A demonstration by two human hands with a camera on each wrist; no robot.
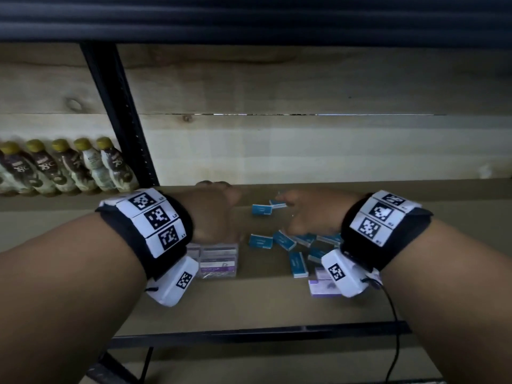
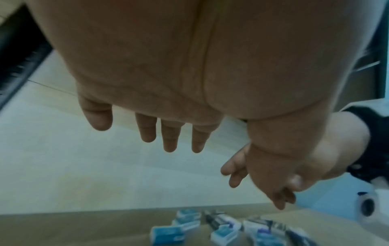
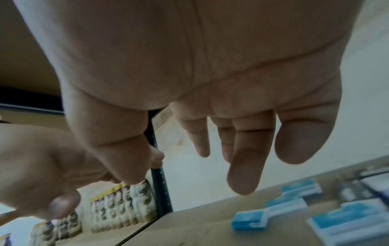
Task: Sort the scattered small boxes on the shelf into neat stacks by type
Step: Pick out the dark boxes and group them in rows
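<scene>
Several small blue boxes (image 1: pixel 285 240) lie scattered on the brown shelf (image 1: pixel 249 295), two more (image 1: pixel 261 209) farther back. A stack of purple-and-white boxes (image 1: pixel 219 260) stands below my left hand (image 1: pixel 213 209), and another purple box (image 1: pixel 322 286) sits under my right wrist. In the left wrist view my left hand (image 2: pixel 168 136) hangs with relaxed straight fingers and holds nothing. My right hand (image 1: pixel 302 212) hovers over the blue boxes; in its wrist view the fingers (image 3: pixel 244 166) are spread and empty above blue boxes (image 3: pixel 250 220).
A row of gold-capped bottles (image 1: pixel 69 167) stands on the shelf to the left, past a black upright post (image 1: pixel 122 115). A pale wooden back wall (image 1: pixel 304 151) closes the shelf behind. A black cable (image 1: pixel 394 328) hangs from my right wrist over the shelf's front rail.
</scene>
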